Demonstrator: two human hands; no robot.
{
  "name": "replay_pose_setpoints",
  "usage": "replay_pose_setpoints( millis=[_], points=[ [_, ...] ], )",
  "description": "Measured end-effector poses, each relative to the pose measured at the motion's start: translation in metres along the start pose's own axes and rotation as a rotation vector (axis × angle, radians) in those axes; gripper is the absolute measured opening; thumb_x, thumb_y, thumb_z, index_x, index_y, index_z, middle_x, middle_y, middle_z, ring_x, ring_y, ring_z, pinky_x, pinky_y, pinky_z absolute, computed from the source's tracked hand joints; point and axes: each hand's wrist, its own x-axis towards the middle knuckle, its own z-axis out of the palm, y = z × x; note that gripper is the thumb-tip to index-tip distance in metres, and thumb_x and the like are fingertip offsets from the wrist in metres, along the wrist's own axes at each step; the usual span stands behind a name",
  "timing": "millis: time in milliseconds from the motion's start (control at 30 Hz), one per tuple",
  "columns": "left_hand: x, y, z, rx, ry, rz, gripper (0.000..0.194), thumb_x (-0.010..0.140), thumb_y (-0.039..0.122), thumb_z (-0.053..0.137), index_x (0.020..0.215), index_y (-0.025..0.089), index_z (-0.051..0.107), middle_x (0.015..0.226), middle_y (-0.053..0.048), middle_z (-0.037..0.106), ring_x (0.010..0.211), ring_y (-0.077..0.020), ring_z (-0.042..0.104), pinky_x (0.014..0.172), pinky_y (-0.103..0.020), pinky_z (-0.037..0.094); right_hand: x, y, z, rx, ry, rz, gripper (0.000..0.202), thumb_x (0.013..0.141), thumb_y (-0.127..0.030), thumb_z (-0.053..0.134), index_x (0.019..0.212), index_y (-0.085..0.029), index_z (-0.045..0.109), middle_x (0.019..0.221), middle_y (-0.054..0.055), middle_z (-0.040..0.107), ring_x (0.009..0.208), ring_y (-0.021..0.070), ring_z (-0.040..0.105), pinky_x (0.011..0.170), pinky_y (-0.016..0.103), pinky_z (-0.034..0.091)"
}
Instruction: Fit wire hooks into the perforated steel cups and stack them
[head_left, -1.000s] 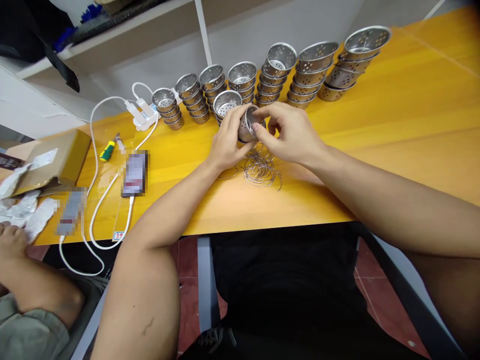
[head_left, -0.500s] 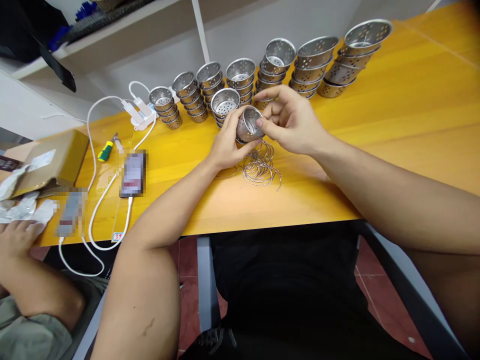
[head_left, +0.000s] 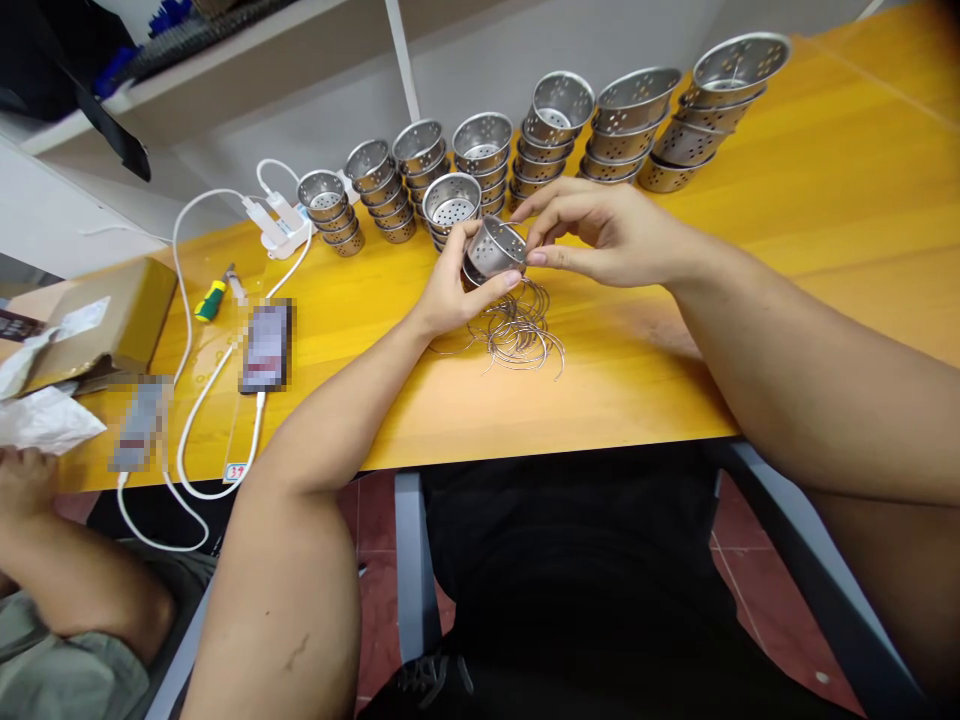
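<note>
"Where's the cup [head_left: 497,250] sitting?"

"It's tilting in the left hand [head_left: 448,288], near the wires [head_left: 516,335]; thumb and fingers are pinching its wall."

"And the right hand [head_left: 596,235]?"

"Its thumb and fingers are meeting the cup around the rim; I can't tell whether they're pinching anything."

"How should they be working?"

"I'd be bracing firmly with the left and going gently with the right, as that edge may be sharp."

"What's crowding them?"

"A short stack [head_left: 452,205] is standing just behind, with taller stacks [head_left: 562,105] beyond. The wires are tangling loosely on the surface [head_left: 637,400]. The phone [head_left: 266,345] is lying well leftward."
</note>
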Motion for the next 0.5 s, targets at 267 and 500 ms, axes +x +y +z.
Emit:
replay_pose_setpoints(
  millis=[267,500],
  points=[
    [-0.002,0.010,-0.004,-0.032,-0.081,-0.022,0.091,0.108,0.101,0.083,0.158,0.028,0.059,0.139,-0.009,0.081,0.128,-0.0339,0.088,0.125,-0.064,0.073,0.000,0.010,0.000,0.028,-0.018,-0.009,0.052,0.108,-0.098,0.090,0.107,-0.046,0.092,0.141,0.011,0.088,0.138,0.0467,0.076,0.130,0.079,0.062],
    [-0.001,0.012,-0.001,-0.033,-0.083,-0.040,0.090,0.109,0.103,0.079,0.154,0.027,0.060,0.133,-0.008,0.080,0.119,-0.0309,0.086,0.119,-0.060,0.073,0.000,0.017,0.004,0.254,-0.035,0.045,0.042,0.103,-0.089,0.104,0.105,-0.048,0.093,0.140,0.006,0.088,0.134,0.0404,0.079,0.128,0.071,0.069]
  ],
)
